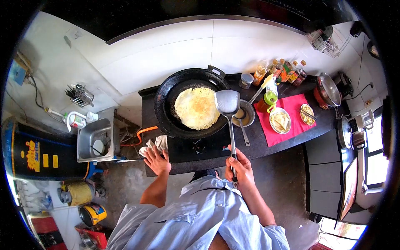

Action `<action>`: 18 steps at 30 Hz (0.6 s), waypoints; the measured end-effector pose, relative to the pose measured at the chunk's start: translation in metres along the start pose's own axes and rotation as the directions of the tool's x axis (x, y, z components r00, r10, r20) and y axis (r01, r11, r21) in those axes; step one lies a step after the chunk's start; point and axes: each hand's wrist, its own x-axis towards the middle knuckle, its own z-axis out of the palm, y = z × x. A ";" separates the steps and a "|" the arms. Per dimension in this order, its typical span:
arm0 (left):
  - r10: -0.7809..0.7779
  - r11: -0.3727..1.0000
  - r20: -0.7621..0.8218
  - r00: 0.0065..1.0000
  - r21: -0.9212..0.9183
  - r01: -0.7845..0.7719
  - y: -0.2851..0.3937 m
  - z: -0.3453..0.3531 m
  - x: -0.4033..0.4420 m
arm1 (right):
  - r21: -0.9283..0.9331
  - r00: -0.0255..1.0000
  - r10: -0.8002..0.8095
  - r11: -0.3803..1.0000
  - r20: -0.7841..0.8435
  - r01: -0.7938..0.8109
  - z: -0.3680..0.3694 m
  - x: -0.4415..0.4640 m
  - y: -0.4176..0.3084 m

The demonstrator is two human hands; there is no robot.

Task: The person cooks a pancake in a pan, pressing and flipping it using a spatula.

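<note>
My right hand (241, 168) is wrapped round the black handle of a metal spatula (227, 102), raised with its broad blade over the right rim of the pan. My left hand (157, 161) lies with fingers spread at the counter's front edge, touching a crumpled pale cloth (156, 146). A round, thin pancake (196, 109), golden brown in patches, lies flat in the large black pan (164, 106) on the stove. Right of the pan, a metal bowl (248, 112) holds a ladle (245, 135) and some pale batter; the spatula blade hides part of its left side.
Folded pancakes sit in a white bowl (272, 125) on a red cloth (287, 103), beside a smaller dish (307, 120) with chopsticks across it. A green-lidded jar (263, 105) stands close by. Several sauce bottles (300, 73) line the wall. At left is a steel sink (85, 146).
</note>
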 end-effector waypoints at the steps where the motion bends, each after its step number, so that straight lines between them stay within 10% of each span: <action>1: 0.003 1.000 -0.003 1.000 0.000 -0.003 0.000 0.000 0.000 | -0.001 1.000 0.003 1.000 -0.003 -0.003 0.000 0.000 0.000; 18: 0.005 1.000 0.013 1.000 -0.014 -0.004 0.002 -0.004 0.001 | 0.010 1.000 -0.003 1.000 -0.018 0.003 0.008 0.002 0.000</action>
